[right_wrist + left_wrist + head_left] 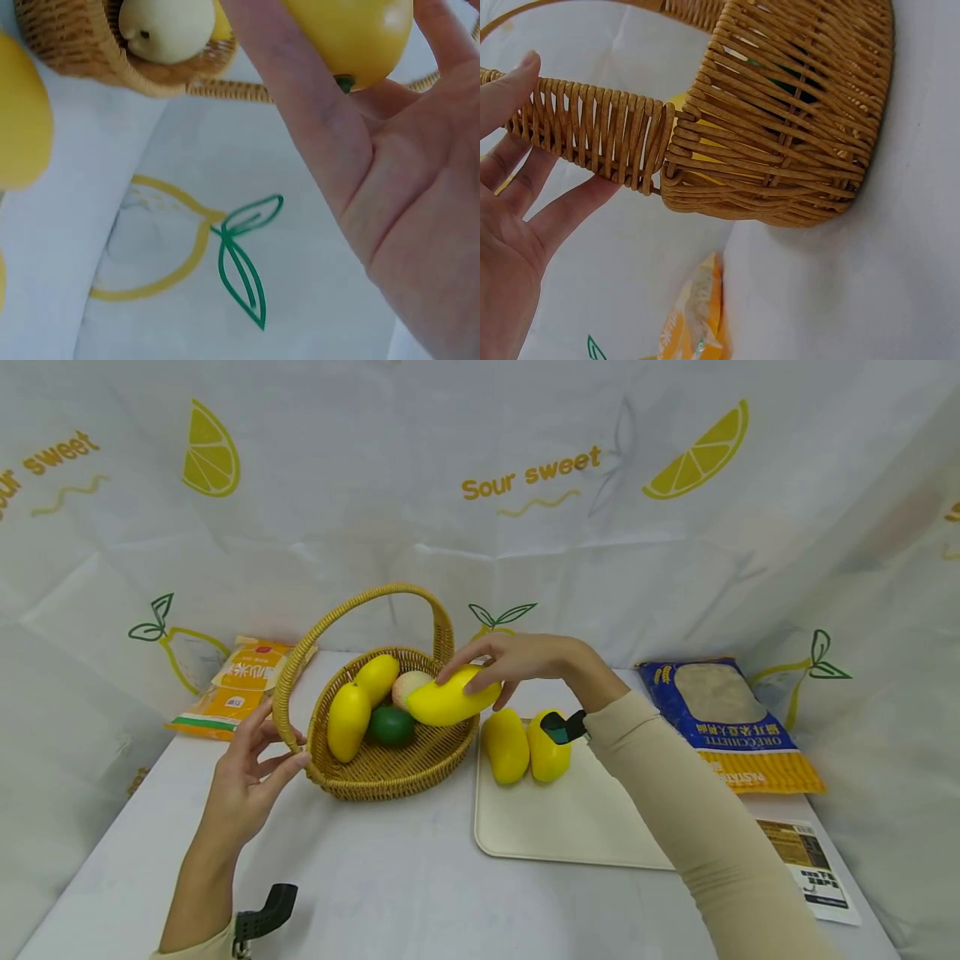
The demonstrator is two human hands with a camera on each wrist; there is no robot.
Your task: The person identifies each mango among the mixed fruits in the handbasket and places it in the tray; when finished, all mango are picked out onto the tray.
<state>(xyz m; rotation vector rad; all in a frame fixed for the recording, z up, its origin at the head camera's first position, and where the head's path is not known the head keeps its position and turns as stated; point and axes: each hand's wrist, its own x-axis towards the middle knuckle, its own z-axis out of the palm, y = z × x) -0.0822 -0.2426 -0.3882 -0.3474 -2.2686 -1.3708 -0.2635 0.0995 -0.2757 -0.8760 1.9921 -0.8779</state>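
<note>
In the head view my right hand (517, 660) holds a yellow mango (453, 697) from above, over the right side of a wicker basket (397, 789). Its green stem end shows by my palm in the right wrist view. My left hand (251, 777) grips the basket's handle (592, 127) near its lower left end, thumb on one side and fingers on the other. Inside the basket lie two yellow mangoes (348, 722), a dark green fruit (392, 727) and a pale round fruit (166, 28), which the held mango partly covers in the head view.
Two more mangoes (506, 747) lie on a cream tray (570, 827) right of the basket. A blue and orange pasta bag (727, 718) and a printed card (813, 872) are at the right. An orange bag (243, 689) lies behind my left hand. A printed white cloth (375, 510) hangs behind.
</note>
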